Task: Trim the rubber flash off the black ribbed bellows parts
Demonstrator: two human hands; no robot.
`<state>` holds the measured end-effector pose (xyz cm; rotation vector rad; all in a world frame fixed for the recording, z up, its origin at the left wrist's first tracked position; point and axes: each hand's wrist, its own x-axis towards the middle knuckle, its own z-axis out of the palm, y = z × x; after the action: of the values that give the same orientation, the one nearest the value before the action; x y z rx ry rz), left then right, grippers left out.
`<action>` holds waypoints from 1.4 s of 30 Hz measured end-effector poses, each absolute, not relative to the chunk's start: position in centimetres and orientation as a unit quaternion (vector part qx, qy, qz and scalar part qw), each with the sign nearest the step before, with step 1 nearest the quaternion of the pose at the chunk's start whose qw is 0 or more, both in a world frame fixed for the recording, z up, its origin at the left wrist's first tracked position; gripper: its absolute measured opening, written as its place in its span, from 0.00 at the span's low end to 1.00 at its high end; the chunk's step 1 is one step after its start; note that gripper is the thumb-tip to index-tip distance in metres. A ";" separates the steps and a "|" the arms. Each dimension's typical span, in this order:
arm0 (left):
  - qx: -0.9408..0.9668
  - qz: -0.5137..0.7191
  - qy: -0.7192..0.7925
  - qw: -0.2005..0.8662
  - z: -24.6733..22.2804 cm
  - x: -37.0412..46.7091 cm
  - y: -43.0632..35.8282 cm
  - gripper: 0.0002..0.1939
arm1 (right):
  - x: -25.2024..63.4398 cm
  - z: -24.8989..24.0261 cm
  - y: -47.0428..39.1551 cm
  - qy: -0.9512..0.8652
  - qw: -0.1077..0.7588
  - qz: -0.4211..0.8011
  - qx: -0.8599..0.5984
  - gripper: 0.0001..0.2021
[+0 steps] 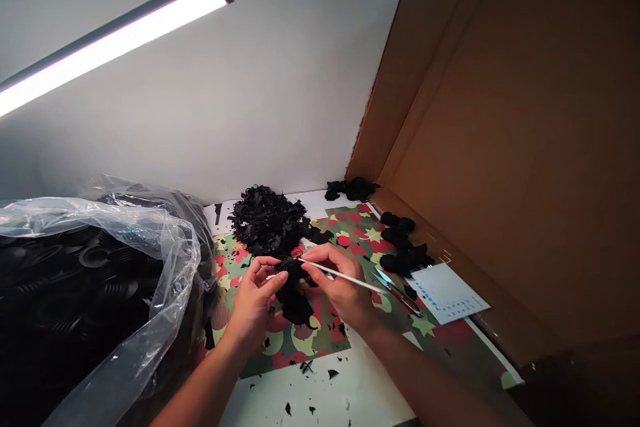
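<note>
Over the middle of the patterned sheet, my left hand (254, 297) pinches a small black ribbed part (286, 268) between thumb and fingers. My right hand (341, 280) grips a thin white stick (345, 275), whose far end meets the black part. Where exactly the tip touches is too small to tell. Just below the fingers, a limp black piece (297, 307) shows; whether it hangs from the part or lies on the sheet is unclear. Beyond both hands rises a heap of black shredded scraps (267, 220).
A clear plastic bag (180, 247) full of black ribbed parts stands at the left. A camouflage-patterned sheet (325, 340) covers much of the table. Tweezers (400, 293), a white card (450, 293) and black clumps (400, 240) lie at the right, beside a cardboard wall (515, 167).
</note>
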<state>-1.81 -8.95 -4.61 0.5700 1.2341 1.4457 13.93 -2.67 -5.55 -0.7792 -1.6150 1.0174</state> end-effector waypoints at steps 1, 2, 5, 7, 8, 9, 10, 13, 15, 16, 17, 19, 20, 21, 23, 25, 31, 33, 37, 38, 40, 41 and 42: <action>0.246 0.612 0.523 0.539 -4.7 -1.8 -8.9 0.27 | 13.8 -5.6 -2.9 -0.679 0.513 0.417 -0.318 0.07; 0.253 0.614 0.526 0.532 -4.9 -1.9 -8.9 0.27 | 13.7 -5.7 -3.1 -0.687 0.509 0.415 -0.311 0.07; 0.277 0.605 0.539 0.517 -5.3 -2.0 -9.0 0.26 | 13.7 -6.1 -3.3 -0.724 0.478 0.400 -0.296 0.08; 0.289 0.599 0.545 0.511 -5.5 -2.0 -9.0 0.25 | 13.9 -6.2 -3.3 -0.745 0.458 0.388 -0.293 0.07; 0.293 0.598 0.545 0.508 -5.5 -2.0 -9.0 0.25 | 14.0 -6.2 -3.3 -0.754 0.447 0.383 -0.292 0.06; 0.296 0.599 0.545 0.506 -5.5 -2.0 -9.1 0.25 | 14.1 -6.2 -3.3 -0.763 0.435 0.378 -0.291 0.06; 0.299 0.600 0.545 0.503 -5.4 -2.0 -9.1 0.24 | 14.2 -6.1 -3.4 -0.772 0.424 0.374 -0.290 0.05; 0.309 0.603 0.546 0.492 -5.2 -1.9 -9.1 0.23 | 14.4 -5.9 -3.4 -0.792 0.397 0.364 -0.287 0.05; 0.312 0.602 0.551 0.487 -5.0 -1.9 -9.1 0.22 | 14.5 -5.7 -3.5 -0.792 0.397 0.364 -0.286 0.05; 0.312 0.600 0.553 0.487 -5.0 -1.9 -9.1 0.22 | 14.5 -5.7 -3.5 -0.790 0.398 0.368 -0.287 0.05; 0.312 0.599 0.554 0.487 -5.0 -1.9 -9.1 0.22 | 14.5 -5.7 -3.5 -0.786 0.399 0.373 -0.288 0.05; 0.311 0.599 0.553 0.488 -5.0 -1.9 -9.0 0.22 | 14.5 -5.8 -3.4 -0.782 0.397 0.382 -0.292 0.06; 0.312 0.600 0.551 0.488 -5.1 -1.9 -8.9 0.22 | 14.5 -5.8 -3.4 -0.782 0.394 0.383 -0.294 0.06; 0.313 0.603 0.550 0.487 -5.1 -2.0 -8.9 0.22 | 14.5 -5.9 -3.3 -0.785 0.390 0.380 -0.296 0.06; 0.317 0.606 0.547 0.482 -5.2 -2.0 -8.8 0.21 | 14.5 -6.0 -3.4 -0.793 0.385 0.364 -0.299 0.05; 0.319 0.610 0.549 0.474 -5.2 -2.0 -8.8 0.21 | 14.3 -6.0 -3.6 -0.806 0.384 0.341 -0.295 0.05; 0.322 0.628 0.532 0.468 -5.2 -1.4 -9.1 0.19 | 13.8 -6.3 -3.5 -0.826 0.407 0.221 -0.320 0.10; 0.305 0.649 0.518 0.466 -5.1 -1.5 -9.1 0.19 | 14.3 -6.5 -2.6 -0.808 0.391 0.211 -0.386 0.10; 0.224 0.680 0.494 0.493 -4.6 -2.0 -8.9 0.23 | 16.4 -7.0 -0.6 -0.756 0.350 0.287 -0.473 0.08; 0.210 0.677 0.486 0.511 -4.5 -2.2 -8.9 0.24 | 16.8 -7.1 -0.2 -0.750 0.343 0.310 -0.474 0.09; 0.200 0.666 0.470 0.543 -4.3 -2.4 -8.9 0.24 | 17.1 -7.0 0.1 -0.747 0.336 0.344 -0.460 0.10; 0.202 0.663 0.466 0.550 -4.4 -2.4 -9.0 0.24 | 17.0 -6.8 0.1 -0.738 0.343 0.374 -0.445 0.11; 0.207 0.661 0.466 0.550 -4.4 -2.4 -9.0 0.24 | 16.8 -6.6 0.0 -0.720 0.356 0.417 -0.425 0.12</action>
<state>-2.41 -9.01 -4.43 0.4906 1.1023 1.5653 16.78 0.03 -6.65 -1.0983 -1.8592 1.0766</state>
